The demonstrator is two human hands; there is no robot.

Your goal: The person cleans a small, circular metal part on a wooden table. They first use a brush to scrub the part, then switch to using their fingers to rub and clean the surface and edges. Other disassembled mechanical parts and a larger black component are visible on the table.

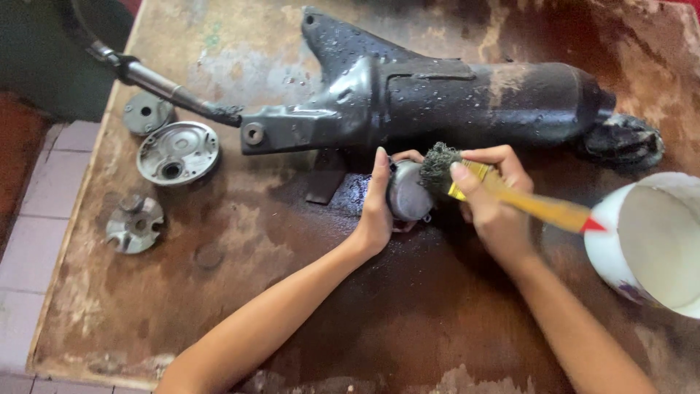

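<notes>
My left hand (378, 208) grips a small round grey metal part (408, 195) just in front of a large wet black engine casing (437, 98) lying across the wooden bench. My right hand (496, 201) holds a paintbrush with a yellow wooden handle (543, 208) and a red tip. Its dark bristles (439, 164) press on the top of the grey part. The two hands are close together, fingers curled.
A white bucket (649, 244) stands at the right edge. At the left lie a round metal cover (177, 152), a smaller disc (147, 113) and a notched hub (135, 225). A metal rod (164, 86) reaches the casing's left end. The bench's left edge drops to tiled floor.
</notes>
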